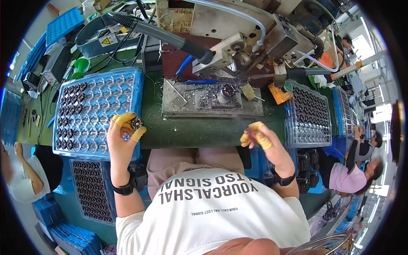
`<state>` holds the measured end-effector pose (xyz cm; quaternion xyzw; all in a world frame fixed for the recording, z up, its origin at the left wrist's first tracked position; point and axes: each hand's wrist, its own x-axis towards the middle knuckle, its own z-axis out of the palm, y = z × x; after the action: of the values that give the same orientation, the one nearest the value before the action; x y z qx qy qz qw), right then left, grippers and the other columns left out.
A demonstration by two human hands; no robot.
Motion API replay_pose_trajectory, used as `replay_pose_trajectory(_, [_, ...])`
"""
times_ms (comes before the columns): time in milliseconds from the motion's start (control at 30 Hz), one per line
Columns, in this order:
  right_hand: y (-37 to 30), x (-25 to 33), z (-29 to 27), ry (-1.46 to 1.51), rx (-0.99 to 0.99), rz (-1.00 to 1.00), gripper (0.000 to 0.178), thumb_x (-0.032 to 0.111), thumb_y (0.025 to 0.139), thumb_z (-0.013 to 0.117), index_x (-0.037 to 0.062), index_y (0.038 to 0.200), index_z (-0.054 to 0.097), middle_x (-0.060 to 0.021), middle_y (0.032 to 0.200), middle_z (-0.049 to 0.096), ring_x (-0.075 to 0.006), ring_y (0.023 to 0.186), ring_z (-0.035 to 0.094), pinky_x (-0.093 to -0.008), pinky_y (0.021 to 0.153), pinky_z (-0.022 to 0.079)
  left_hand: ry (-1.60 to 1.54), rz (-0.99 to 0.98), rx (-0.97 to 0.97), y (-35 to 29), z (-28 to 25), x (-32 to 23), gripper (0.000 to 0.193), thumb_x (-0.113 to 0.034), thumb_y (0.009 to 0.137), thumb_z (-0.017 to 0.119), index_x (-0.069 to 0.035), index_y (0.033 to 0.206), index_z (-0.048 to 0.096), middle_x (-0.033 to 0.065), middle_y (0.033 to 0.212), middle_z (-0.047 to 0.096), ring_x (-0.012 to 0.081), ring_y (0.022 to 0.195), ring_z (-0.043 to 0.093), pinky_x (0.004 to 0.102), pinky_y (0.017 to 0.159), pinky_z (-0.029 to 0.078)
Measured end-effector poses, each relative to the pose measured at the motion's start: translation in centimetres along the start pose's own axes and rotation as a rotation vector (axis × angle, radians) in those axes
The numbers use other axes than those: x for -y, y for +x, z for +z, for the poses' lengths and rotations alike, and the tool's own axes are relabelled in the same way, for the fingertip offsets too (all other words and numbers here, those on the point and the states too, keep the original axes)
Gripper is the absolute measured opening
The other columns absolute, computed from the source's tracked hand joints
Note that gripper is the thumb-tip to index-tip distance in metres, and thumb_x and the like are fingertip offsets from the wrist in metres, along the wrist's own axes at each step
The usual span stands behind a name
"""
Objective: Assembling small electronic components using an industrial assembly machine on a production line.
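My left hand, with yellow covers on its fingertips, pinches a small round black part with metallic bits on its face. It is held over the right edge of a clear plastic tray of round pockets, partly filled with similar black parts. My right hand, also in yellow finger covers, is raised in front of the bench with its fingers curled together. Something dark reddish shows between them, too small to name. Another round part sits in a metal holder on the machine's base plate, among metal shavings.
A metal machine head with hoses overhangs the plate. A blue-handled tool and a hex key lie there. Filled trays stand at right and lower left. Co-workers sit on both sides.
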<state>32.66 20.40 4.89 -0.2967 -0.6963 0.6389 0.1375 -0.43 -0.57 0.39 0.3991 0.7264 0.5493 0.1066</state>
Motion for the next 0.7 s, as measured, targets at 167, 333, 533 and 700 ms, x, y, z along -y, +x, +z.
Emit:
replay_pose_trajectory(167, [0.8,2.5,1.8,-0.096,-0.279,-0.177,0.032,0.027,0.103,0.044,-0.0017,0.114,0.055,-0.0069,0.093,0.063,-0.013,0.083,0.061,-0.0258,0.072,0.048,0.019,0.027,0.013,0.1,0.0,-0.1,0.039,0.001,0.069,0.08,-0.001,0.105,0.064,0.0041,0.094,0.057,0.0108,0.073,0.056,0.0221,0.061,0.047])
replay_pose_trajectory(333, [2.5,2.6,3.1,-0.198,-0.464,-0.241,0.034,0.028,0.103,0.045,-0.0013,0.114,0.056,-0.0065,0.092,0.062,-0.0126,0.083,0.061,-0.026,0.073,0.049,0.01,0.039,0.003,0.1,0.0,-0.1,0.04,0.0,0.068,0.08,-0.001,0.104,0.064,0.0043,0.094,0.057,0.0115,0.073,0.056,0.0223,0.061,0.046])
replay_pose_trajectory(533, [3.6,2.6,3.8,-0.192,-0.522,-0.281,0.033,0.029,0.102,0.046,-0.0007,0.113,0.056,-0.0053,0.091,0.062,-0.0118,0.081,0.06,-0.0255,0.072,0.049,0.05,0.08,0.007,0.0,0.0,-0.3,0.041,-0.001,0.066,0.081,-0.002,0.104,0.065,0.0049,0.095,0.057,0.0127,0.071,0.054,0.0237,0.062,0.046])
replay_pose_trajectory(700, [4.1,1.8,4.2,-0.196,-0.551,-0.264,0.035,0.032,0.101,0.048,-0.0003,0.112,0.055,-0.0065,0.088,0.061,-0.0138,0.076,0.058,-0.0277,0.068,0.048,0.05,0.085,0.015,0.0,-0.1,-0.2,0.041,-0.002,0.067,0.081,-0.003,0.104,0.065,0.0048,0.094,0.057,0.0127,0.071,0.054,0.0238,0.063,0.046])
